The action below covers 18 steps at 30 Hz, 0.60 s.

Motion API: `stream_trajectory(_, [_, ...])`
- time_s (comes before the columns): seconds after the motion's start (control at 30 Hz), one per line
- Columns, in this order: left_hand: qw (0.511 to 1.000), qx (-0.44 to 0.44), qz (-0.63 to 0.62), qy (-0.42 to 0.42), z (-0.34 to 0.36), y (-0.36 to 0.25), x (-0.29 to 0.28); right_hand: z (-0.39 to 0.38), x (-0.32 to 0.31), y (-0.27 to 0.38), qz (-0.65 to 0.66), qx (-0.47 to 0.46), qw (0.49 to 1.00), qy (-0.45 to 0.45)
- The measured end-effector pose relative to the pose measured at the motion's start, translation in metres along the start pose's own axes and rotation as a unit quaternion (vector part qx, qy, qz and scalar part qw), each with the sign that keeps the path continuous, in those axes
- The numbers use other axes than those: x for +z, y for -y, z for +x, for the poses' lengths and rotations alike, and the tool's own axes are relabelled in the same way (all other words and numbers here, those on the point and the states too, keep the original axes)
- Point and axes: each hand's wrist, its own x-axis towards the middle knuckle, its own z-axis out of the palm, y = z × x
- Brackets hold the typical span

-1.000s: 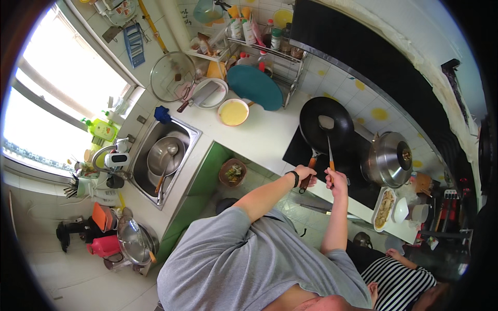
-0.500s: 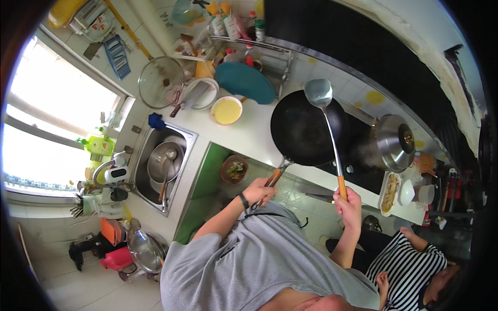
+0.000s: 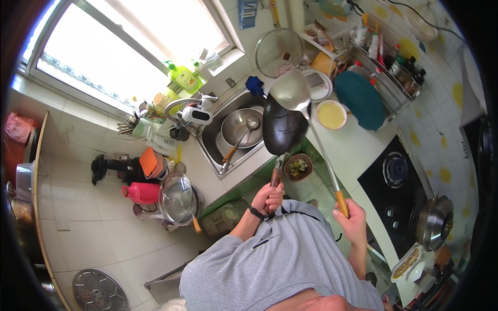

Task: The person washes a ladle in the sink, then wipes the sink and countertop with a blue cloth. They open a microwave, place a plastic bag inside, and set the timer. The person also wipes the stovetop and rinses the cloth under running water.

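Note:
My left hand (image 3: 268, 198) grips the wooden handle of a black wok (image 3: 284, 130). The wok is lifted off the stove and tilted, between the sink (image 3: 207, 141) and the counter. In my right hand (image 3: 351, 220) is a wok spatula (image 3: 322, 150) with a long metal shaft and wooden grip. Its broad blade is raised and overlaps the wok's upper part in view, so I cannot tell whether they touch. Inside the sink sits a metal bowl (image 3: 233, 123) with a ladle (image 3: 244, 136) in it.
A bowl of yellow liquid (image 3: 332, 114) and a teal board (image 3: 360, 98) stand on the counter to the right. The black stove (image 3: 386, 199) carries a lidded steel pot (image 3: 434, 223). Below the wok sits a scrap-filled bin (image 3: 299, 167). A faucet (image 3: 181, 106) overhangs the sink.
My left hand has taken the wok off the stove and leftward toward the sink. My right hand has carried the spatula along. The view has turned left, bringing more window and sink in.

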Motion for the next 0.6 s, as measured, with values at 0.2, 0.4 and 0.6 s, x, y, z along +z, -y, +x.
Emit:
stream_trajectory(0.2, [0.934,-0.008,-0.281,0.219,0.019,-0.06,-0.045,0.065,0.096,0.053,-0.086,-0.031,0.995,0.045])
stream_trajectory(0.4, [0.927,-0.007,-0.299,0.226,0.024,-0.092,-0.053,0.089,0.129,0.064,-0.102,-0.059,0.989,0.084])
stream_trajectory(0.6, [0.924,-0.004,-0.303,0.232,0.019,-0.104,-0.05,0.096,0.134,0.056,-0.113,-0.138,0.98,0.085])
